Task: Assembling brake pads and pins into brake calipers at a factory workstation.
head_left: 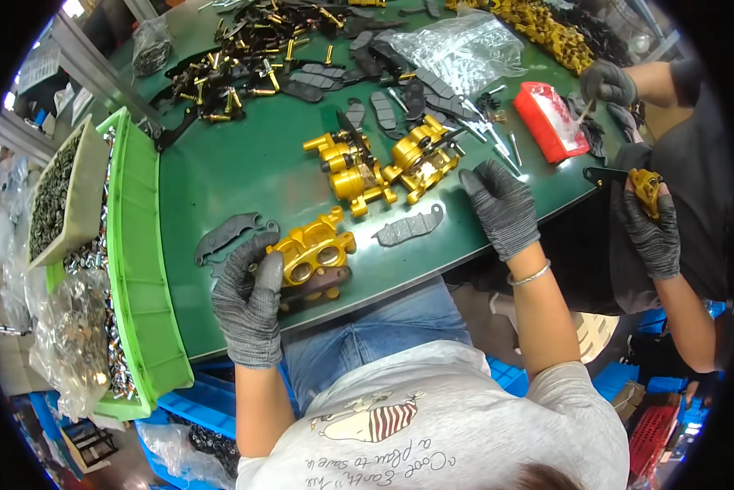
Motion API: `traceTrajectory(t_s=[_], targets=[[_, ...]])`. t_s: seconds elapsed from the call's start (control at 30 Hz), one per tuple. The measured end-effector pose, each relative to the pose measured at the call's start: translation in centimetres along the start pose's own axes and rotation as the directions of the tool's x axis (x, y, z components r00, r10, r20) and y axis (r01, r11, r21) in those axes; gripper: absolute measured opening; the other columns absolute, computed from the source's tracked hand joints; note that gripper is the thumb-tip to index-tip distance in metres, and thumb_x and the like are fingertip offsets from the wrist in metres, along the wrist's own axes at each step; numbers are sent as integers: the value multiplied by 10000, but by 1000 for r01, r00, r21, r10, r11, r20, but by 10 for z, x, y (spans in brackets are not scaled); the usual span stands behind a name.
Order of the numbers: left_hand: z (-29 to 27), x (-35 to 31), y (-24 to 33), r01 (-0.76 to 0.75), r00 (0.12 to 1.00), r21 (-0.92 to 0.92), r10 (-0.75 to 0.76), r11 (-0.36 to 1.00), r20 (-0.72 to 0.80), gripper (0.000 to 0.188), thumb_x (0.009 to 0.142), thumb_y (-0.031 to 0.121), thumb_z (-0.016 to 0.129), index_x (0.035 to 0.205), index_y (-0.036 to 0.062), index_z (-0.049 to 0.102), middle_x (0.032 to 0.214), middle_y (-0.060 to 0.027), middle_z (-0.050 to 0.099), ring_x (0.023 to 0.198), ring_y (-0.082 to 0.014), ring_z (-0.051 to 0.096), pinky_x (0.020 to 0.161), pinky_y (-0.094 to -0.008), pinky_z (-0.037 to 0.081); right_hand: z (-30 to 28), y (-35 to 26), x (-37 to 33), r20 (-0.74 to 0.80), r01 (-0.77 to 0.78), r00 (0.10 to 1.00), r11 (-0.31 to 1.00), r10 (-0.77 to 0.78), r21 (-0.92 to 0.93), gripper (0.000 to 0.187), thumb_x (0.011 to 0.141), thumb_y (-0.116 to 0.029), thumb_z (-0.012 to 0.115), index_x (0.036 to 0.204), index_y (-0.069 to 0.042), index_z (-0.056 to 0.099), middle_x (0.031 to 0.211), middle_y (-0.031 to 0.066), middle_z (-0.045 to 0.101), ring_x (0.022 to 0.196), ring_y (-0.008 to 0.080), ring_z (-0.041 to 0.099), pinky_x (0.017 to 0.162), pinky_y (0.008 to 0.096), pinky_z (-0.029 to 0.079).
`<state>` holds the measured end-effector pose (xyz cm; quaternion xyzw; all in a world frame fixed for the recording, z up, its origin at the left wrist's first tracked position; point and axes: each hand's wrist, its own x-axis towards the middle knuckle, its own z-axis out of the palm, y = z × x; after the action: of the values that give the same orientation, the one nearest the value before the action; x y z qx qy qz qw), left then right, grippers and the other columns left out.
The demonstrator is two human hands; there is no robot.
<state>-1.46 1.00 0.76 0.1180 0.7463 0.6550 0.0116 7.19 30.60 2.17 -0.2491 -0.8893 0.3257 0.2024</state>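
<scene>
My left hand (252, 306), in a grey knit glove, is closed on the left end of a gold brake caliper (314, 245), its two round bores facing up. A dark brown piece (322, 282) shows along the caliper's lower edge; whether it is attached I cannot tell. Beside that hand lies a black metal bracket (229, 233). My right hand (503, 208), also gloved, hovers at the right with bent fingers and thumb apart, nothing visible in it. Two more gold calipers (354, 175) (424, 159) lie between my hands, with a dark brake pad (408, 227) in front.
A green bin (142, 269) and a cream tray of small parts (77, 196) border the left. Gold pins and black brackets (244, 65), a clear bag (457, 49) and long bolts (493, 135) lie farther back. At right, a co-worker's gloved hands (653, 237) work near a red box (549, 122).
</scene>
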Motion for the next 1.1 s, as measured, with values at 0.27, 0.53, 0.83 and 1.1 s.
traceTrajectory(t_s=[0.27, 0.53, 0.83, 1.1], targets=[[-5, 16, -2, -46, 997, 96, 40, 994, 64, 298, 847, 269, 565, 997, 30, 661, 1032, -127, 626, 1038, -251, 548, 953, -376, 386, -27, 48, 76, -198, 126, 952, 892, -232, -435, 210, 844, -135, 594, 1040, -61, 608, 997, 145, 604, 919, 280, 596, 807, 336, 470], [-7, 12, -4, -167, 980, 94, 154, 981, 128, 321, 843, 291, 562, 998, 26, 656, 1043, -124, 620, 1069, -262, 531, 971, -388, 371, -22, 77, 135, 6, -4, 1000, 709, 12, -706, 263, 850, -221, 567, 1084, -108, 600, 1086, 154, 591, 1006, 333, 566, 853, 404, 452], [-10, 6, -7, -238, 964, 84, 225, 968, 141, 386, 705, 250, 749, 1026, 57, 655, 945, -74, 640, 854, -162, 609, 775, -286, 490, -18, -39, 4, 274, 65, 936, 876, -219, 478, 181, 773, -63, 680, 944, -20, 640, 870, 83, 671, 820, 160, 630, 712, 276, 497], [-7, 9, -12, -305, 938, 37, 294, 952, 183, 455, 622, 259, 813, 1005, 62, 664, 919, -64, 648, 830, -152, 619, 739, -276, 507, 33, -71, -47, 518, -9, 775, 813, -362, 582, 224, 713, -58, 735, 919, -3, 666, 819, 56, 641, 777, 135, 613, 746, 250, 506]])
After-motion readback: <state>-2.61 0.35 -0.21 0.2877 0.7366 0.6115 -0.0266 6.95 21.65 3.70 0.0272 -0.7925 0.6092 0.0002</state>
